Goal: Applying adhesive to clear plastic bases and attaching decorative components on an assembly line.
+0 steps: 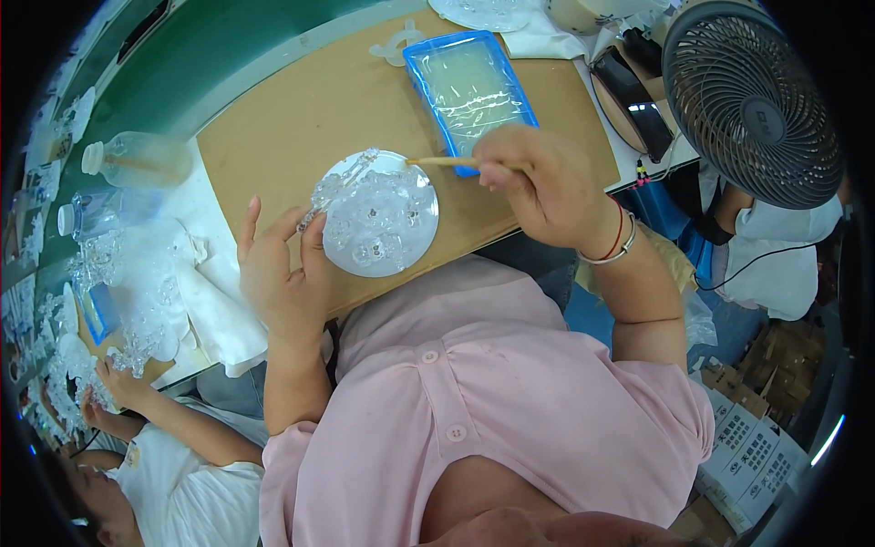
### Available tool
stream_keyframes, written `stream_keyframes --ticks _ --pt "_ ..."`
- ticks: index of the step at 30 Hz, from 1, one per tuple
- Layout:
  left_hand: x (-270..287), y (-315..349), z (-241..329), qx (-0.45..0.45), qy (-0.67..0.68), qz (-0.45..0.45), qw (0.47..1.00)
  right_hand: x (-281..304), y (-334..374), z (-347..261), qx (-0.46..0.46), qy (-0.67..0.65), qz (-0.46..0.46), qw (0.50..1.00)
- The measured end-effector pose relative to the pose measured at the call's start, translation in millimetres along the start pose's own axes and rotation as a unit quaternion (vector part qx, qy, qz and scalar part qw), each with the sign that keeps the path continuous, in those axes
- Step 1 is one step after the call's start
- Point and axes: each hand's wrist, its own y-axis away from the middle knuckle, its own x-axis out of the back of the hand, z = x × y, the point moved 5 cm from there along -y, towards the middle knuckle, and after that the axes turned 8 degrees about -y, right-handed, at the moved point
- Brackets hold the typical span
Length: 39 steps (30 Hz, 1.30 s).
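In front of me a round white plate [424, 196] carries several clear plastic pieces [374, 219]. My left hand [287, 260] is at its left rim, thumb and a finger pinched on the end of a long clear plastic piece [342, 182], with another finger raised. This piece slants up over the plate's upper left edge. To the right, my right hand [547, 187] grips a thin wooden stick [447, 161] whose tip points left, close to the plate's upper right rim. Behind it lies a blue-rimmed tray [474, 87] with a glossy clear covering.
Brown cardboard [292, 118] covers the tabletop. Two clear bottles [146, 159], white cloth [219, 310] and heaps of clear parts lie left, where a co-worker's hands [118, 387] handle some. A black fan [756, 114] stands far right; cartons [747, 456] sit below right.
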Motion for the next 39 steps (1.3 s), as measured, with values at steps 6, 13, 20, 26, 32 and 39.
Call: stream_keyframes --ticks 6,13,20,26,32,39 --pt "1.3 5.9 -3.4 0.02 0.003 0.019 1.0 3.3 36.1 -11.4 0.035 -0.043 -0.016 0.998" --pt "2.5 4.5 -2.3 0.033 0.0 -0.005 0.999 -0.6 38.1 -1.8 0.065 -0.035 0.041 0.996" --pt "3.8 8.6 -4.0 0.025 -0.005 0.001 1.0 -1.4 43.2 -0.2 0.079 -0.058 0.036 0.995" --pt "3.2 13.0 -9.3 0.035 -0.011 0.007 0.999 2.4 45.1 -3.7 0.082 -0.05 0.06 0.993" --pt "2.4 12.8 -10.5 0.045 -0.006 0.015 0.999 0.0 45.6 -2.4 0.074 -0.03 0.086 0.993" --pt "1.6 13.7 -10.3 0.054 -0.007 0.033 0.998 -5.3 48.0 -16.4 0.12 -0.04 0.025 0.992"
